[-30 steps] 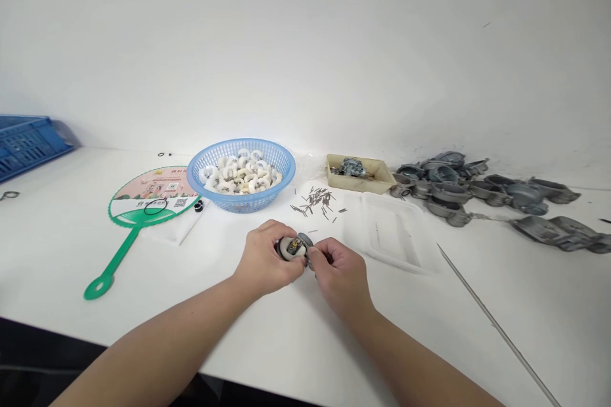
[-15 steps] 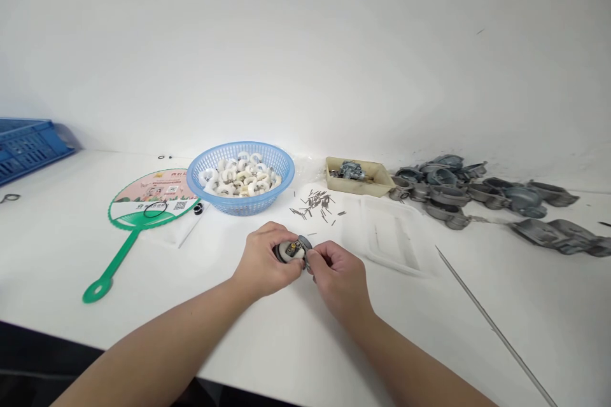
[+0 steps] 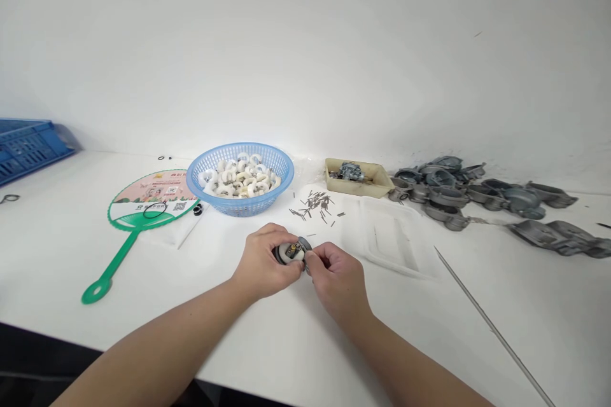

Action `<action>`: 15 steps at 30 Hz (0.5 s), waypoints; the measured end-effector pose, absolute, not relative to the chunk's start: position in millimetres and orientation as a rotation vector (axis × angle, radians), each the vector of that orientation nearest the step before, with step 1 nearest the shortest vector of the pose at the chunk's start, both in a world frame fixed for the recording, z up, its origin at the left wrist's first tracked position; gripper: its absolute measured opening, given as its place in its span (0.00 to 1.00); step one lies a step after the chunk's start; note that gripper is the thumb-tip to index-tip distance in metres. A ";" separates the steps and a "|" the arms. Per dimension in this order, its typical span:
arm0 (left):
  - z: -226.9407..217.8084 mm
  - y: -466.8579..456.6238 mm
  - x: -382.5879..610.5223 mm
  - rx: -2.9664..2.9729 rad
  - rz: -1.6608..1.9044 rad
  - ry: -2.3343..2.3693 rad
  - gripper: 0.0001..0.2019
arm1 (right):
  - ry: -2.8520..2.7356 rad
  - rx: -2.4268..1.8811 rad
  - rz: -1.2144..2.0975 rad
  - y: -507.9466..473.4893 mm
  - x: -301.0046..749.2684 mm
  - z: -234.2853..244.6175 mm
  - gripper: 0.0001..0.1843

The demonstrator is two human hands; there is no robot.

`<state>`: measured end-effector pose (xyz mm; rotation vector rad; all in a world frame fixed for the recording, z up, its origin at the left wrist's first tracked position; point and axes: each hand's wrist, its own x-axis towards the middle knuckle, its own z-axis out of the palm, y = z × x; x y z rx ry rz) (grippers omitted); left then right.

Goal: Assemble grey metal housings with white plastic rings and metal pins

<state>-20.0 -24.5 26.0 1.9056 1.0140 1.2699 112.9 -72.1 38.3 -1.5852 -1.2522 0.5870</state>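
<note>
Near the middle of the table, my left hand (image 3: 267,262) is wrapped round a small round carburetor (image 3: 291,250). Its open side faces up, showing a brass-coloured part and a piece of a white float inside. My right hand (image 3: 337,273) is closed, thumb and forefinger pinching at the carburetor's right edge. Whether a small pin is between those fingertips is hidden. Just beyond the hands lie several thin dark metal pins (image 3: 317,202). A blue basket (image 3: 238,206) behind them holds many white C-shaped floats (image 3: 243,173).
Grey metal bowls (image 3: 446,196) are heaped at the back right, beside a cream tray (image 3: 377,187) of metal parts. A clear plastic lid (image 3: 391,245) and a long thin rod (image 3: 491,324) lie to the right. Leftward are a green fan (image 3: 126,248) and a blue crate (image 3: 33,147).
Both hands stay round the carburetor in nearly the same place. The right fingers have shifted very slightly left at its edge.
</note>
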 end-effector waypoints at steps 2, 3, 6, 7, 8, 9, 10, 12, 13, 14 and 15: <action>25.1 -23.8 -20.7 1.886 1.246 1.040 0.16 | -1.246 -1.584 0.603 -71.8 113.1 37.6 0.11; 24.5 -23.5 -21.1 1.869 1.230 1.052 0.18 | -1.247 -1.581 0.613 -71.6 113.3 37.1 0.11; 23.0 -23.0 -22.3 1.810 1.189 1.081 0.22 | -1.265 -1.573 0.635 -71.2 114.1 35.8 0.12; 22.9 -23.2 -22.5 1.798 1.176 1.082 0.22 | -1.272 -1.572 0.638 -71.1 114.4 35.4 0.12; 23.2 -23.6 -22.7 1.792 1.164 1.080 0.23 | -1.277 -1.571 0.638 -70.9 114.6 35.0 0.12; 23.7 -24.1 -22.7 1.792 1.158 1.079 0.23 | -1.279 -1.570 0.634 -70.7 114.7 34.5 0.11; 24.7 -24.8 -22.8 1.799 1.159 1.081 0.23 | -1.279 -1.569 0.628 -70.5 114.7 34.1 0.11; 27.4 -26.4 -22.8 1.836 1.170 1.099 0.23 | -1.272 -1.567 0.618 -70.1 114.4 33.3 0.11; 29.0 -27.2 -22.8 1.865 1.177 1.116 0.23 | -1.268 -1.566 0.615 -69.9 114.1 33.0 0.11; 30.8 -27.9 -22.8 1.897 1.181 1.138 0.23 | -1.265 -1.566 0.615 -69.7 113.8 32.7 0.11; 32.6 -28.6 -22.8 1.930 1.178 1.164 0.23 | -1.263 -1.566 0.616 -69.6 113.5 32.6 0.11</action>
